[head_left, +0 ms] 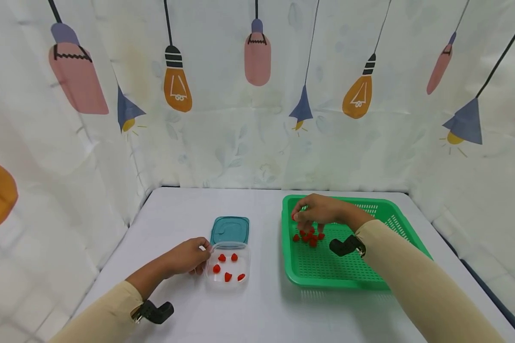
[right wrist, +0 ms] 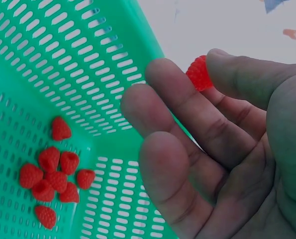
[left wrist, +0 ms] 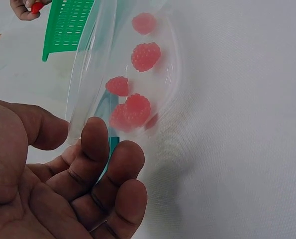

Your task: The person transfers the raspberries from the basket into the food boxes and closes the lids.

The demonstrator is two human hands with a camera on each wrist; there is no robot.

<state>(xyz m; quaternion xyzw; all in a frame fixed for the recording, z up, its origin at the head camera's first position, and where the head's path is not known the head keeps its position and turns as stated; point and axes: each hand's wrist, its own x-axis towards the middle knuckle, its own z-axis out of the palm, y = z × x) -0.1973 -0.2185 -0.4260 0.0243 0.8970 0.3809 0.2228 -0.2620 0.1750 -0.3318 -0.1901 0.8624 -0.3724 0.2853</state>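
My left hand (head_left: 188,257) pinches the near-left rim of a small clear plastic container (head_left: 247,262) between thumb and fingertips. Several red raspberries (left wrist: 146,57) lie spread out inside it. The container's teal lid (head_left: 229,230) is folded back flat on the table behind it. Over the far left part of a green slotted basket (head_left: 339,271), my right hand (head_left: 319,209) holds one raspberry (right wrist: 199,73) between thumb and finger. Below that hand, several more raspberries (right wrist: 55,180) sit grouped on the basket floor, close to its wall.
A white-covered table (head_left: 176,214) carries both the container and the basket, with a strip of tabletop between them. Hanging sheets (head_left: 223,143) printed with lamps and bulbs stand behind and on both sides. Dark camera mounts (head_left: 154,313) are strapped at my wrists.
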